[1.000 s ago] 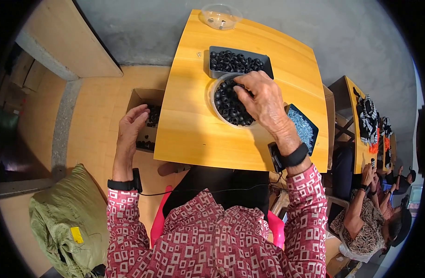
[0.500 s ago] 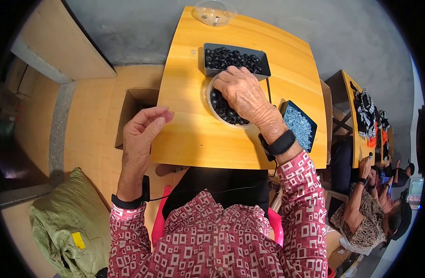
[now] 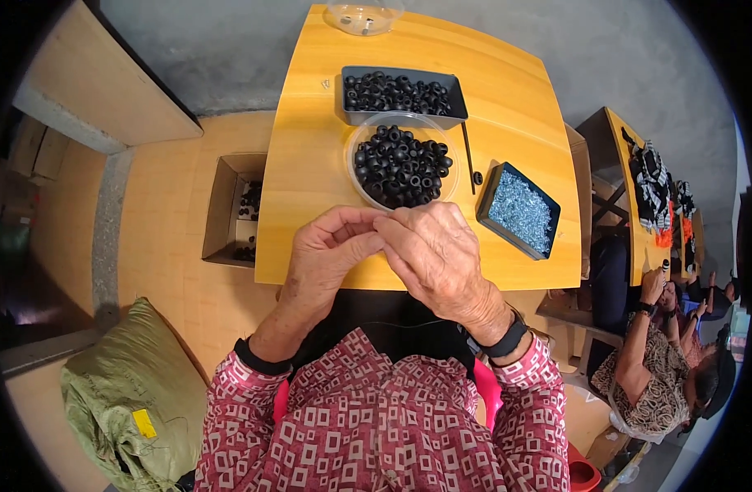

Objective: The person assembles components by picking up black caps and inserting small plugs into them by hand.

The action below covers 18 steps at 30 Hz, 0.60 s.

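Note:
My left hand (image 3: 328, 256) and my right hand (image 3: 438, 259) meet above the near edge of the table, fingertips pinched together. Whatever lies between the fingers is hidden by them. Just beyond stands a clear round bowl (image 3: 451, 184) full of black beads (image 3: 399, 164) with round holes. Behind it, close to its rim, a dark grey rectangular tray (image 3: 454, 109) holds more black beads of the same sort. To the right, a dark tray (image 3: 492, 215) contains many small, pale blue, shiny pieces (image 3: 519, 211).
A thin black rod (image 3: 468, 156) and one loose black piece (image 3: 477, 177) lie between bowl and right tray. A clear tub (image 3: 364, 18) stands at the far edge. Left of the table is a cardboard box (image 3: 220, 205); a green sack (image 3: 134, 394) sits lower left. Other people work at right.
My right hand has left the bowl and come back toward me. My left hand has moved right to meet it, and the fingertips now touch.

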Available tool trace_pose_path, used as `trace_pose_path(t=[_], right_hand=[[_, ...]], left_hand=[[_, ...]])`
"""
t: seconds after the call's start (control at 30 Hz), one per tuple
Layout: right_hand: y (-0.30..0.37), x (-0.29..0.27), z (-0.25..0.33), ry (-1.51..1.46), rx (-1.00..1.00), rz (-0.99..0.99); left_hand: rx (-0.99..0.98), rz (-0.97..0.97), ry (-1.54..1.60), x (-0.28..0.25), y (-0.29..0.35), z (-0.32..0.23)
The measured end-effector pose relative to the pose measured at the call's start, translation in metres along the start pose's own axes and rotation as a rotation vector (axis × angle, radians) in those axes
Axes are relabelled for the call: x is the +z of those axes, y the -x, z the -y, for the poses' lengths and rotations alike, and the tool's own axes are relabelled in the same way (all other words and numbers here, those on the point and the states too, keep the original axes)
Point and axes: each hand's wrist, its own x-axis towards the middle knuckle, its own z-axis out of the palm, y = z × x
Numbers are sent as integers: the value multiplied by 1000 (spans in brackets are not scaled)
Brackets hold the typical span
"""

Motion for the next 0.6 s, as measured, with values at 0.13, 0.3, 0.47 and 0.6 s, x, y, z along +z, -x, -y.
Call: trace_pose_path(t=[0.13,0.3,0.47,0.6], right_hand=[[15,-15,1,14,14,65],[41,-48,-25,87,80,40],[72,-93,-76,-84,706,-135],[84,-101,-90,114,703,65]], left_hand=[[-185,-6,105,9,2,4],[-316,-54,204,10,5,9],[-371,19,244,27,3,15],[-379,60,270,33,-1,22]])
